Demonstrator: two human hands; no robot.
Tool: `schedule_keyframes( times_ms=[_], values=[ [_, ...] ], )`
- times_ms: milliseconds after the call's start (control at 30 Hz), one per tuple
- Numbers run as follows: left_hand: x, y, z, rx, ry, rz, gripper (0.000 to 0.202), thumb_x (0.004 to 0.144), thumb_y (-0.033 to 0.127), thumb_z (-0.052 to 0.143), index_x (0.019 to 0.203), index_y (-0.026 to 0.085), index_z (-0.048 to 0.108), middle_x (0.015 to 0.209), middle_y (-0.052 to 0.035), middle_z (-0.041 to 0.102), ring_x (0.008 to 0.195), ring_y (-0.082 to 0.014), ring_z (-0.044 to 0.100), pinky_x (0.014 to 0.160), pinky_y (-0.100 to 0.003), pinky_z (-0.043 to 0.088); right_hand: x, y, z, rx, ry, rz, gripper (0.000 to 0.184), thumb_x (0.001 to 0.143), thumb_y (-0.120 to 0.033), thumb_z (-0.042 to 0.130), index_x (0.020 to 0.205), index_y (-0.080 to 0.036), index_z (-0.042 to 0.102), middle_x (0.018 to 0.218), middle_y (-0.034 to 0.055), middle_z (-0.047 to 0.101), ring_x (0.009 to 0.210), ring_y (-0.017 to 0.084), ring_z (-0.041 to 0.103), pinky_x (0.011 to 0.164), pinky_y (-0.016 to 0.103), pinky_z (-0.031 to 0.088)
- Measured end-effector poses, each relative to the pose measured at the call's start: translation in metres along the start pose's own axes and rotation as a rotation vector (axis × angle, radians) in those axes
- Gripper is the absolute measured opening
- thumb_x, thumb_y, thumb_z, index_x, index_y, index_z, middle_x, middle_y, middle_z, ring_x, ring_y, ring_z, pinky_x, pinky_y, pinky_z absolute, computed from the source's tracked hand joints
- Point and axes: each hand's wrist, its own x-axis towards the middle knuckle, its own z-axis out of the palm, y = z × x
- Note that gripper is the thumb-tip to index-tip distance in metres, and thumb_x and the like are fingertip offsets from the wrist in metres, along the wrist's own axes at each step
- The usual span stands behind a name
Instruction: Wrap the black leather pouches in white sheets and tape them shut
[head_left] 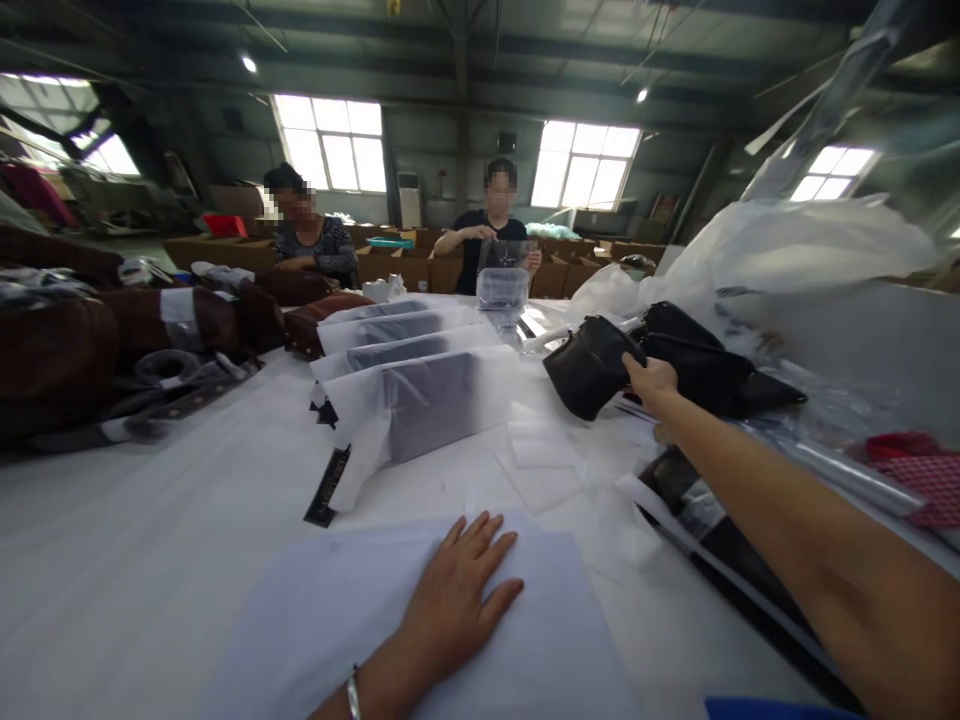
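Note:
My left hand (pixel 461 590) lies flat, fingers spread, on a sheet of white paper (pixel 330 620) at the front of the table. Out to the right, my right hand (pixel 651 385) pinches the edge of a black leather bag (pixel 589 365) and holds it tilted above the table. More black bags (pixel 690 350) lie heaped just behind that hand. Left of the held bag stands a row of dark items wrapped in white paper (pixel 435 400). A black tag with lettering (pixel 327 487) hangs from the nearest one.
Brown leather bags (pixel 172 320) are piled along the left. Small white sheets (pixel 544 443) lie mid-table. Clear plastic wrap (pixel 810 240) bulks up at right. Across the table, one person (pixel 480 235) holds a clear plastic bag (pixel 502 275); another person (pixel 315 240) sits left, before cardboard boxes (pixel 412 268).

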Motion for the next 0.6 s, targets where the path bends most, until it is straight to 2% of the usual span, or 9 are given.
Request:
schedule_keyframes(
  times_ms=[67,167,300,367,467,533,600],
  values=[
    [0.000,0.000,-0.004,-0.102,-0.022,-0.044,0.050,0.095,0.051,0.042,0.142,0.031,0.044,0.151,-0.0029,0.041,0.141,-0.0227,0.035,0.119,-0.052,0.023,-0.025,-0.014,-0.021,0.079,-0.040,-0.036,0.035,0.092,-0.040,0.054,0.092,-0.008,0.068,0.075,0.0093,0.068,0.063,0.021,0.065,0.053,0.028,0.053],
    [0.004,0.009,-0.023,-0.329,-0.008,-0.174,0.054,0.092,0.054,0.046,0.140,0.029,0.047,0.149,-0.0044,0.043,0.141,-0.0237,0.036,0.120,-0.051,0.020,-0.066,-0.048,-0.067,0.124,-0.090,-0.163,0.041,0.088,-0.050,0.059,0.089,-0.011,0.071,0.069,0.0050,0.067,0.063,0.021,0.064,0.052,0.025,0.051],
    [0.005,0.042,-0.066,-0.816,0.140,-0.324,0.066,0.087,0.059,0.053,0.143,0.026,0.043,0.151,-0.0077,0.041,0.143,-0.0252,0.032,0.120,-0.046,0.019,-0.143,-0.103,-0.136,0.034,-0.152,-0.435,0.048,0.088,-0.059,0.055,0.084,-0.014,0.073,0.063,0.0015,0.064,0.067,0.022,0.064,0.053,0.024,0.048],
    [-0.001,0.061,-0.088,-1.155,0.257,-0.381,0.074,0.085,0.063,0.053,0.147,0.028,0.035,0.154,-0.0080,0.036,0.143,-0.0249,0.030,0.120,-0.044,0.019,-0.190,-0.126,-0.163,0.017,-0.198,-0.546,0.044,0.091,-0.056,0.053,0.092,-0.017,0.074,0.068,0.0002,0.067,0.069,0.023,0.066,0.056,0.025,0.050],
    [-0.031,0.079,-0.116,-1.681,0.426,-0.434,0.082,0.081,0.077,0.040,0.147,0.029,0.034,0.152,-0.0105,0.039,0.141,-0.0257,0.036,0.118,-0.045,0.024,-0.261,-0.146,-0.191,0.048,-0.306,-0.773,0.034,0.095,-0.041,0.054,0.119,-0.021,0.067,0.097,0.0019,0.073,0.086,0.024,0.069,0.074,0.027,0.056],
    [-0.067,0.083,-0.129,-1.954,0.476,-0.432,0.085,0.080,0.080,0.033,0.143,0.025,0.041,0.142,-0.0137,0.051,0.133,-0.0270,0.047,0.115,-0.047,0.031,-0.303,-0.149,-0.204,0.074,-0.413,-0.979,0.039,0.097,-0.027,0.049,0.135,-0.022,0.055,0.124,0.0054,0.065,0.107,0.024,0.064,0.093,0.032,0.053],
    [-0.114,0.085,-0.136,-2.111,0.524,-0.451,0.081,0.082,0.077,0.034,0.140,0.022,0.045,0.130,-0.0137,0.062,0.124,-0.0265,0.056,0.110,-0.047,0.038,-0.343,-0.142,-0.211,0.094,-0.502,-1.164,0.045,0.098,-0.016,0.041,0.143,-0.023,0.045,0.139,0.0069,0.053,0.125,0.023,0.052,0.107,0.038,0.045]
  ],
)
